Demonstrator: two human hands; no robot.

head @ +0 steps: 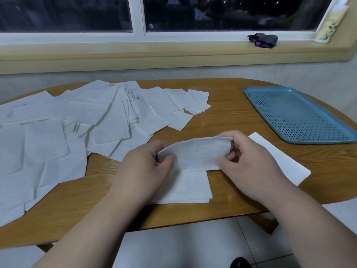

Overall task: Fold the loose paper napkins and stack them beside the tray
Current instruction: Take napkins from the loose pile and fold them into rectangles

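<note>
The left hand (146, 165) pinches the napkin (197, 151) by its left end and the right hand (249, 165) by its right end, with the far half raised, seemingly mid-fold. Loose napkins (77, 117) sprawl at ten o'clock. The tray (301, 115) sits at two, with a folded napkin (286, 163) near it.

I'm pinching a napkin (195, 153) between my left hand (146, 165) and my right hand (251, 161): thin white paper, matt, faintly embossed, ragged along its top edge. The loose napkins (58, 122) are showing the same matt tissue paper, creased in lines. The folded napkin (280, 161) is looking smoother and flatter. The table (231, 117) is showing orange-brown wood grain with a soft satin sheen. The tray (301, 115) is looking like blue plastic, perforated all over, smooth at the rim. The window frame (138, 16) is looking white and glossy, the sill (154, 49) painted yellow and matt. The dark bundle (263, 40) on it is looking like cloth. The floor tiles (183, 248) are looking pale, smooth and slightly glossy.
</note>
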